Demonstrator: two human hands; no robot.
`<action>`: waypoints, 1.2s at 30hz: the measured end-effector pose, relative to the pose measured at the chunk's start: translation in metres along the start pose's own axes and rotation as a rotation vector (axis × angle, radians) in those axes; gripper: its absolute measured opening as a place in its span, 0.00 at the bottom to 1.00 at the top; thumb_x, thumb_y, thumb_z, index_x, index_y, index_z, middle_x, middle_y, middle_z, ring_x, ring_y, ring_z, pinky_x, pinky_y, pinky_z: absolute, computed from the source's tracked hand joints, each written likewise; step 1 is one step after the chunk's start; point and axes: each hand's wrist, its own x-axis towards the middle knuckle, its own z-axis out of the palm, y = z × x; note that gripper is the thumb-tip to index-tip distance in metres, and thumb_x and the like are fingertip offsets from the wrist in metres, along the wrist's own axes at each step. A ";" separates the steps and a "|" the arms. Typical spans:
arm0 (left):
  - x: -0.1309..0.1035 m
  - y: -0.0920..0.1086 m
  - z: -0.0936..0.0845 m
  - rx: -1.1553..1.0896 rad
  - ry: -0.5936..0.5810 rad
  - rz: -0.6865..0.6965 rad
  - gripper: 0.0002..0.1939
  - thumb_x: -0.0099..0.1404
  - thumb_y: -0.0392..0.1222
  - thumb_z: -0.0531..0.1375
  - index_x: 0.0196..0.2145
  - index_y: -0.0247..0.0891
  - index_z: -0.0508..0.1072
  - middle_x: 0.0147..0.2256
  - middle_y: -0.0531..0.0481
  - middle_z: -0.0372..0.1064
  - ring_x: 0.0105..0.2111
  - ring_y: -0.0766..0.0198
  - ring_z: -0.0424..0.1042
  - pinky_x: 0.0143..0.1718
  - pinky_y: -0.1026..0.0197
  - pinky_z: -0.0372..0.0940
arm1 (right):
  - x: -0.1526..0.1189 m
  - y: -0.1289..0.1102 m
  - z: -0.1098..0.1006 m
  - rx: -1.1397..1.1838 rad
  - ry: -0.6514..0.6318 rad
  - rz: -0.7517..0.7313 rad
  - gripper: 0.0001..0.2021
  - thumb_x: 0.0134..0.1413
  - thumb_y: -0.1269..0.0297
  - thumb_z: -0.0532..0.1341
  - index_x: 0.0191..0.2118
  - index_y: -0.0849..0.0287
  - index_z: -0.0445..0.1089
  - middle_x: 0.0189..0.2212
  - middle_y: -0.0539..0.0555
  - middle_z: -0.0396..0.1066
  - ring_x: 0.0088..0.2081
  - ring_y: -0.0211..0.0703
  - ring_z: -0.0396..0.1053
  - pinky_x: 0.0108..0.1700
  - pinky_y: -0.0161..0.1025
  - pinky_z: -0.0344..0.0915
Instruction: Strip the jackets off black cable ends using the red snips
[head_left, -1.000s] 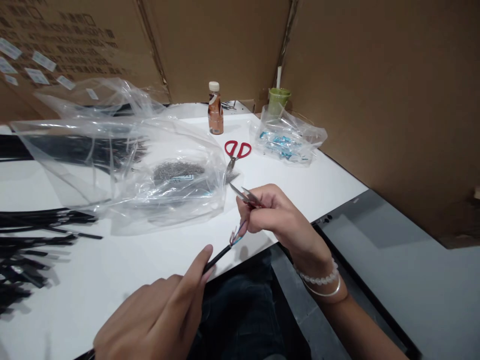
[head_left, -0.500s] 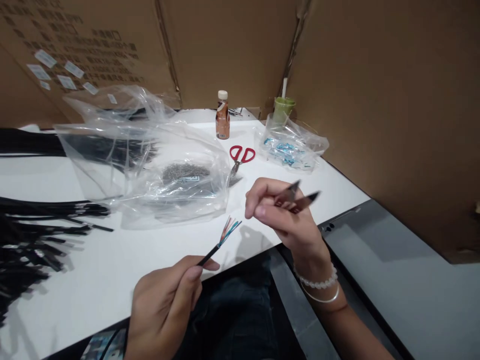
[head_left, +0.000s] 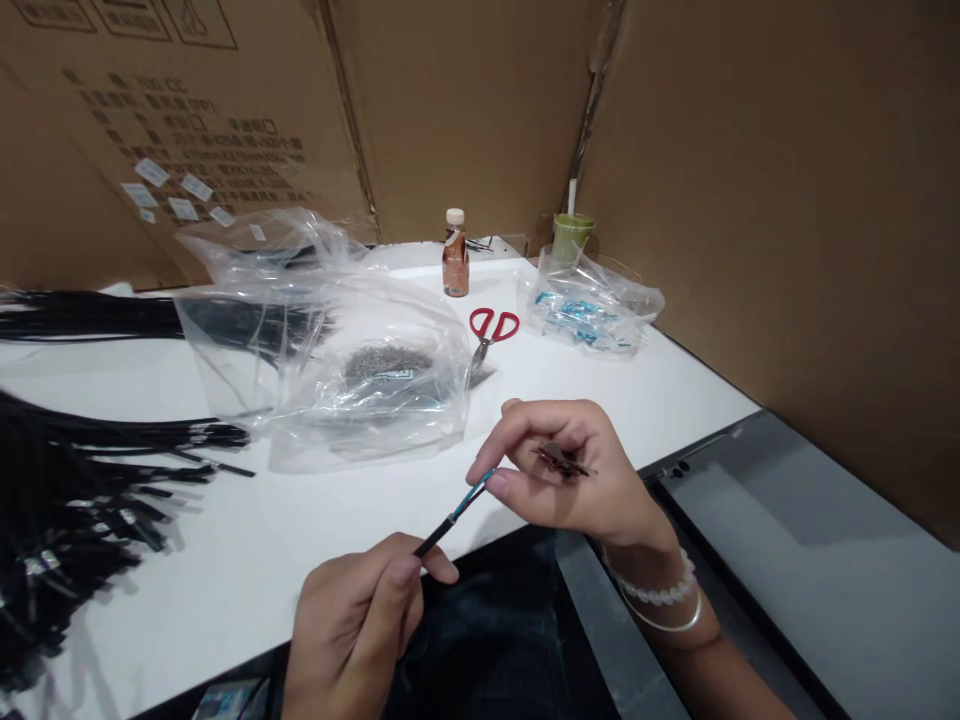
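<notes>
My left hand (head_left: 360, 620) is closed, pinching a black cable (head_left: 433, 538) between thumb and forefinger near its stripped end. Thin coloured inner wires (head_left: 472, 494), blue ones showing most, stick out of the sheath toward the upper right. With thumb and fingertip, my right hand (head_left: 562, 470) pinches the tips of these wires. Tucked across the same palm is a small dark tool (head_left: 561, 462) that looks like tweezers, partly hidden by the fingers.
Bundles of black cables (head_left: 112, 450) lie at the left. A clear plastic bag (head_left: 322, 400) holds small grey pieces. Red-handled scissors (head_left: 493, 328), a bottle (head_left: 455, 255), a green cup (head_left: 572, 238) and a bag of blue bits (head_left: 581, 322) stand or lie farther back. Cardboard (head_left: 465, 120) rises behind.
My right hand has come down to the cable and closed on the wire tips. The spread wires are now drawn together. The tool's two points have turned out of clear sight.
</notes>
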 end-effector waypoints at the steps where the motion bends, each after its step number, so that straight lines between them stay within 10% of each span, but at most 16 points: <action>1: 0.000 0.000 0.001 0.005 0.009 0.016 0.22 0.65 0.53 0.56 0.20 0.40 0.75 0.12 0.59 0.50 0.14 0.71 0.49 0.19 0.64 0.47 | 0.000 0.001 0.001 0.008 0.003 0.012 0.02 0.46 0.72 0.67 0.28 0.62 0.73 0.16 0.43 0.60 0.17 0.27 0.45 0.19 0.28 0.51; 11: 0.007 -0.008 0.002 0.217 0.196 0.375 0.09 0.63 0.40 0.60 0.33 0.51 0.82 0.12 0.64 0.59 0.12 0.76 0.55 0.21 0.71 0.56 | 0.002 0.009 0.017 0.092 0.146 0.079 0.16 0.40 0.68 0.71 0.22 0.58 0.60 0.16 0.42 0.57 0.16 0.26 0.44 0.16 0.27 0.49; 18: 0.014 -0.007 -0.011 0.113 -0.281 0.551 0.13 0.68 0.35 0.56 0.28 0.42 0.76 0.19 0.62 0.73 0.21 0.74 0.73 0.30 0.74 0.64 | -0.004 0.006 0.012 -0.037 0.044 -0.066 0.12 0.45 0.73 0.65 0.22 0.59 0.59 0.18 0.44 0.60 0.19 0.28 0.50 0.21 0.29 0.49; 31: 0.012 -0.033 -0.003 -0.459 -0.587 0.035 0.30 0.68 0.59 0.51 0.19 0.36 0.74 0.08 0.57 0.51 0.06 0.76 0.48 0.09 0.69 0.38 | -0.005 0.009 0.011 -0.180 0.036 -0.248 0.09 0.44 0.79 0.60 0.25 0.57 0.61 0.20 0.43 0.67 0.22 0.32 0.54 0.27 0.35 0.50; 36: 0.004 -0.026 0.003 -0.509 -0.488 -0.136 0.29 0.66 0.61 0.54 0.17 0.36 0.71 0.08 0.60 0.45 0.08 0.78 0.40 0.12 0.68 0.31 | -0.005 0.012 0.017 -0.318 0.167 -0.394 0.10 0.41 0.79 0.60 0.25 0.57 0.59 0.15 0.38 0.57 0.19 0.30 0.48 0.34 0.39 0.51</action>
